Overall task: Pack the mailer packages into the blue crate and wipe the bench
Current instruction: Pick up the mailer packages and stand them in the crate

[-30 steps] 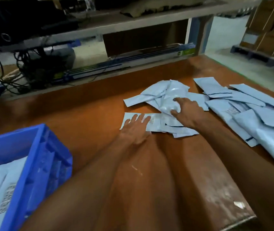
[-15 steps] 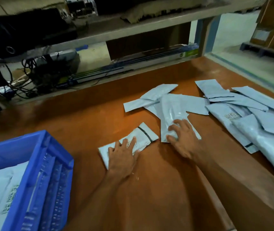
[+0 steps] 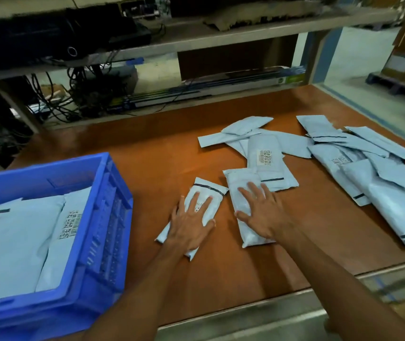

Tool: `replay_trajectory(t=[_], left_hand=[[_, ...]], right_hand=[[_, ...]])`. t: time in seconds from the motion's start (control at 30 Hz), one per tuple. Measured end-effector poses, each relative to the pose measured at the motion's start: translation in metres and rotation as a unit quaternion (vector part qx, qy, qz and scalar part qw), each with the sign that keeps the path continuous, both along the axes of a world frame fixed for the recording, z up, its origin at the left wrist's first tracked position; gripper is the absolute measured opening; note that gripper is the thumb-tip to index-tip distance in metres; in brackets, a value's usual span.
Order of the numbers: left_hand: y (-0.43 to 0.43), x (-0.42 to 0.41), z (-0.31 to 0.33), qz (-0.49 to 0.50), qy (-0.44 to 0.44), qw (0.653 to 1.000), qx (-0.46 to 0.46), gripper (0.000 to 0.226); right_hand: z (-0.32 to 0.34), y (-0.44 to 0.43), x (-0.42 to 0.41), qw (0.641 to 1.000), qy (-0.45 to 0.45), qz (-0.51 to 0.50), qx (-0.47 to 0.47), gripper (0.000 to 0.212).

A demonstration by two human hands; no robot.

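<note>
Left hand [image 3: 189, 225] flat, fingers spread, on a small crinkled pale-blue plastic mailer [image 3: 208, 191] near the front edge of the smooth orange-brown surface [image 3: 159, 156]; right hand [image 3: 263, 212] splayed flat on a longer, puffy mailer [image 3: 240, 182] just beside it. Toward the right edge, a loose heap of glossy mailers [image 3: 378, 175] with dark seal strips. At the front left corner, a ribbed blue plastic crate [image 3: 112, 217] holding large mailers [image 3: 11, 242] laid flat.
</note>
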State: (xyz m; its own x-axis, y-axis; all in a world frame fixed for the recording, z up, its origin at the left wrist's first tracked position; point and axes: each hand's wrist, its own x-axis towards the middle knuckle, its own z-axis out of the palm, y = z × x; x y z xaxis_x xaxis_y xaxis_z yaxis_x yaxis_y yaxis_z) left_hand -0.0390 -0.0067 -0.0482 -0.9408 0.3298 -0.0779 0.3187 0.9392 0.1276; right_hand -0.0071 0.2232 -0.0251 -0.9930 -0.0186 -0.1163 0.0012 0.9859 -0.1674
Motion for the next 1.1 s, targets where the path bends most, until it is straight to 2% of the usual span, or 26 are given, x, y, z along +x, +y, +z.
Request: replay_trajectory(t=[0.1, 0.2, 0.3, 0.37, 0.47, 0.63, 0.7, 0.83, 1.0, 1.1], left_hand=[[0.003, 0.019, -0.003, 0.026, 0.015, 0.999, 0.011, 0.068], [0.002, 0.04, -0.004, 0.039, 0.031, 0.999, 0.009, 0.067], [-0.006, 0.051, 0.006, 0.045, 0.023, 0.999, -0.006, 0.066], [-0.009, 0.055, 0.03, 0.071, 0.041, 0.997, 0.015, 0.066], [-0.016, 0.059, 0.094, 0.092, 0.112, 0.988, 0.059, 0.059], [-0.077, 0.063, 0.22, 0.103, 0.24, 0.962, 0.079, 0.059], [-0.121, 0.065, 0.255, 0.111, 0.291, 0.947, 0.076, 0.057], [-0.252, 0.072, 0.268, 0.156, 0.289, 0.941, 0.076, 0.053], [-0.425, 0.078, 0.216, 0.232, 0.219, 0.948, 0.023, 0.049], [-0.496, 0.073, 0.184, 0.268, 0.158, 0.95, 0.007, 0.053]], right_hand=[[-0.019, -0.016, 0.006, 1.0, -0.023, 0.008, 0.003, 0.079], [-0.027, -0.038, 0.025, 1.0, -0.001, 0.016, 0.016, 0.076], [-0.025, -0.044, 0.033, 0.999, -0.01, 0.016, 0.04, 0.064], [-0.015, -0.05, 0.031, 1.0, 0.013, 0.002, 0.015, 0.061], [0.029, -0.075, 0.022, 0.989, 0.148, 0.026, -0.009, 0.058], [0.146, -0.157, 0.02, 0.921, 0.371, 0.085, -0.084, 0.057], [0.182, -0.2, 0.024, 0.896, 0.413, 0.102, -0.124, 0.054], [0.208, -0.313, 0.025, 0.912, 0.356, 0.128, -0.158, 0.061], [0.187, -0.475, 0.036, 0.927, 0.287, 0.184, -0.155, 0.054], [0.161, -0.548, 0.033, 0.951, 0.201, 0.19, -0.139, 0.052]])
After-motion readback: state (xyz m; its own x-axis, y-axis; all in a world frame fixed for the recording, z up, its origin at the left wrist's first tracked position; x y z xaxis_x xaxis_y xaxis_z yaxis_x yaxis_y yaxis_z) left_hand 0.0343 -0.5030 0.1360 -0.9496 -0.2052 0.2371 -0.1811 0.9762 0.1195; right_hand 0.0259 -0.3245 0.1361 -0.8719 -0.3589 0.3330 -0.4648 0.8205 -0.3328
